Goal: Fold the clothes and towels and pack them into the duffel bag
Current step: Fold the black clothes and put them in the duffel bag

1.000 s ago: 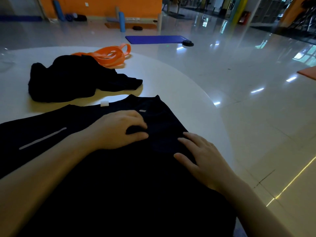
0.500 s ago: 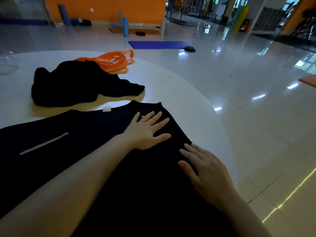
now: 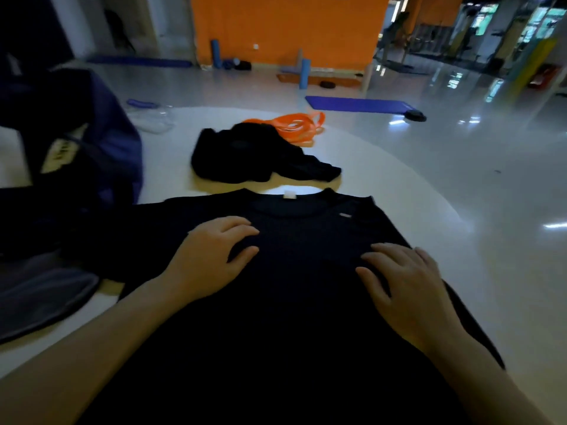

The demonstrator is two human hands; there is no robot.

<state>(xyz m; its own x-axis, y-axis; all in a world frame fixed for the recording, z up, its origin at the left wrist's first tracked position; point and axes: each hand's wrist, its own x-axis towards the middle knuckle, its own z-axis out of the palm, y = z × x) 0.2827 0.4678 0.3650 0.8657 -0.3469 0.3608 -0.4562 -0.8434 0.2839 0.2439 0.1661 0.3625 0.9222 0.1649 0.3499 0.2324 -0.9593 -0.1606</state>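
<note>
1. A black T-shirt (image 3: 306, 302) lies spread flat on the white tabletop (image 3: 414, 191), collar away from the person.
2. The left hand (image 3: 211, 259) rests on its chest area, fingers (image 3: 242, 228) bent, grasping nothing.
3. The right hand (image 3: 405, 286) lies flat, fingers released.
4. A crumpled black garment (image 3: 251, 157) sits beyond; the navy duffel bag (image 3: 92, 154) stands at the left.

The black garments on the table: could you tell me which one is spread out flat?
The black T-shirt under both hands, left and right, lies flat, collar away from the person. The other black garment, beside the orange bands, is a crumpled heap.
</note>
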